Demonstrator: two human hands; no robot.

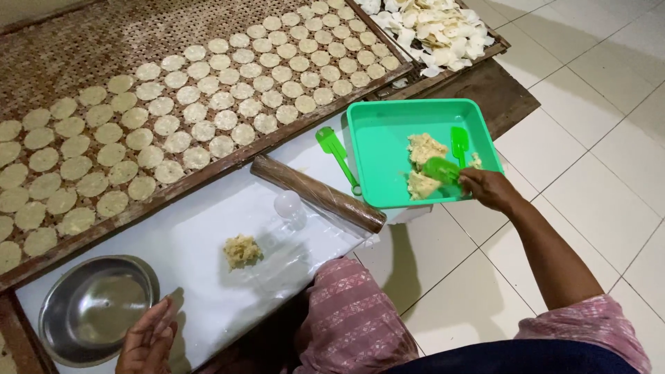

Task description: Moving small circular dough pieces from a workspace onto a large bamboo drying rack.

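While scooping — right hand [488, 188], green spatula [440, 168]

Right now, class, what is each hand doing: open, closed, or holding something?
Left hand: open, holding nothing, beside the steel bowl.
Right hand: closed on a green scoop, at the dough in the green tray.

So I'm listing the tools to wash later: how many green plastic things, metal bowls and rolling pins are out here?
Green tray: 1
Green spatulas: 2
Green scoop, held by the right hand: 1
Metal bowl: 1
Rolling pin: 1
Total: 6
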